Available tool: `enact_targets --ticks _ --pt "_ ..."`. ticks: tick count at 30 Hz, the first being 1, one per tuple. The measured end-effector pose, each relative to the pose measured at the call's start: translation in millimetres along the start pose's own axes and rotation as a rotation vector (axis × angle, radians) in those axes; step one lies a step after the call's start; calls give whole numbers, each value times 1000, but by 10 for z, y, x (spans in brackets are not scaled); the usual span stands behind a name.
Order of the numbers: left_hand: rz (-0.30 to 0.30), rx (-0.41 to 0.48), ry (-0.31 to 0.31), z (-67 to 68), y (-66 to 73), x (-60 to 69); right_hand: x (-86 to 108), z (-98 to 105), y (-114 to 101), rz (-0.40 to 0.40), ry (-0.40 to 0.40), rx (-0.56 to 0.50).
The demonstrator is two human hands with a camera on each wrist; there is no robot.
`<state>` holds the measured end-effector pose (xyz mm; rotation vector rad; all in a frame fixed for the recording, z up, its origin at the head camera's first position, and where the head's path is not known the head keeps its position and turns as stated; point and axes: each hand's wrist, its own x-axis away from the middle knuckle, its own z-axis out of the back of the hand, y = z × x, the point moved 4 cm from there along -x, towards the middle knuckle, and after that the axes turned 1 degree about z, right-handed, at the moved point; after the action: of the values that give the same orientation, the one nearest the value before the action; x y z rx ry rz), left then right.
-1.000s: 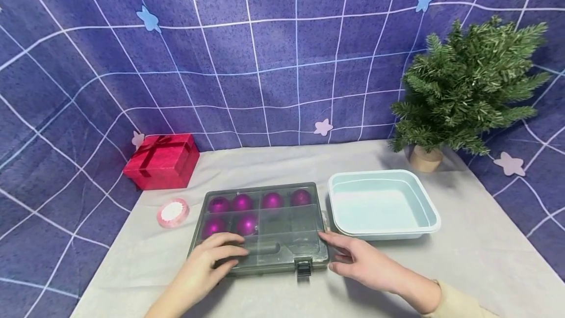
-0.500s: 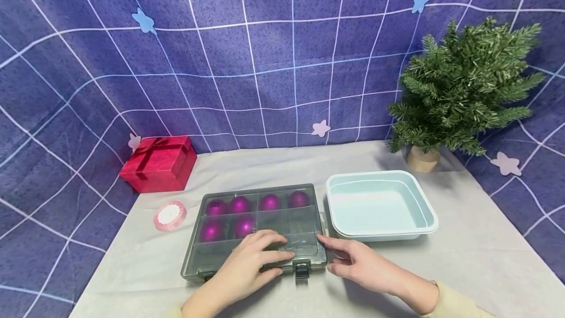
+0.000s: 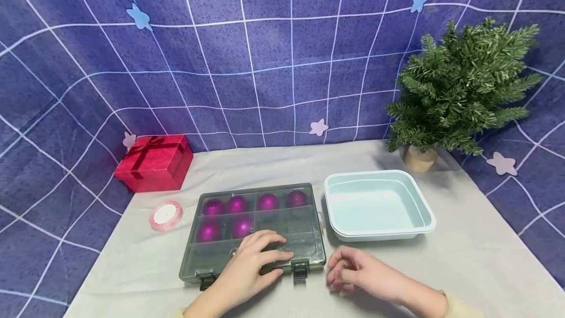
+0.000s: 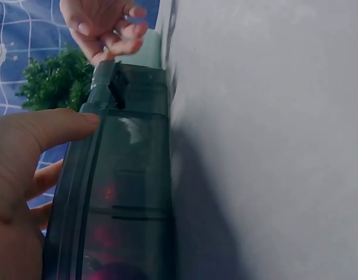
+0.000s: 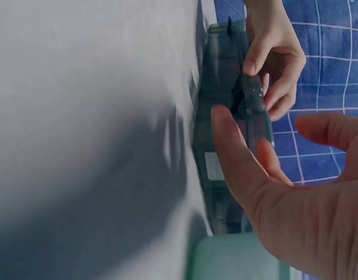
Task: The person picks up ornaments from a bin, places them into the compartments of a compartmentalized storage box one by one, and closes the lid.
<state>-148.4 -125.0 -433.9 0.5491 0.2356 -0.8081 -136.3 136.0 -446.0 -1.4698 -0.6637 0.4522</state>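
A grey see-through plastic case (image 3: 287, 222) lies on the table with its lid down, and several purple balls (image 3: 242, 227) show in its compartments. My left hand (image 3: 253, 264) rests on the lid near the front edge, its fingers spread and its thumb at the edge. One black latch (image 3: 300, 270) sticks out from the front right; another black latch (image 3: 206, 280) sits at the front left, partly behind my wrist. My right hand (image 3: 359, 274) hovers just off the front right corner, fingers loosely bent, holding nothing. In the right wrist view its thumb (image 5: 240, 160) and fingers stand apart.
A pale blue tray (image 3: 334, 220) stands right of the case. Behind it is a small artificial fir tree (image 3: 459, 87) on a wooden base. A red gift box (image 3: 154, 163) and a pink ribbon roll (image 3: 166, 215) lie to the left. Patterned blue cloth (image 3: 265, 63) hangs behind.
My left hand has slid right along the lid, from the left part to the middle front. My right hand has left the case's right edge and moved slightly toward me, its fingers bending.
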Motion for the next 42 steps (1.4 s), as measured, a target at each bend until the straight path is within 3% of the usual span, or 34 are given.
enact_targets --ticks 5,11,17,22,27,35,39,42 --pt "-15 -33 -9 -17 25 -15 12 -95 158 -123 -116 -155" --pt "-28 -59 -14 -10 60 -34 -38 -221 290 -266 -181 -358" --pt "-43 -44 12 -8 55 -17 -148 -310 337 -303 -221 -537" --pt "-59 -70 18 -44 47 -13 -182 -383 324 -282 -263 -629" --pt "-66 -107 21 -58 34 5 -225 -439 286 -239 -314 -668" --pt "-54 -72 23 -49 27 13 -209 -457 255 -184 -367 -699" --pt "-39 -47 15 -33 18 11 -188 -456 231 -122 -334 -621" --pt "-31 -35 18 -33 4 17 -177 -448 214 -53 -288 -464"
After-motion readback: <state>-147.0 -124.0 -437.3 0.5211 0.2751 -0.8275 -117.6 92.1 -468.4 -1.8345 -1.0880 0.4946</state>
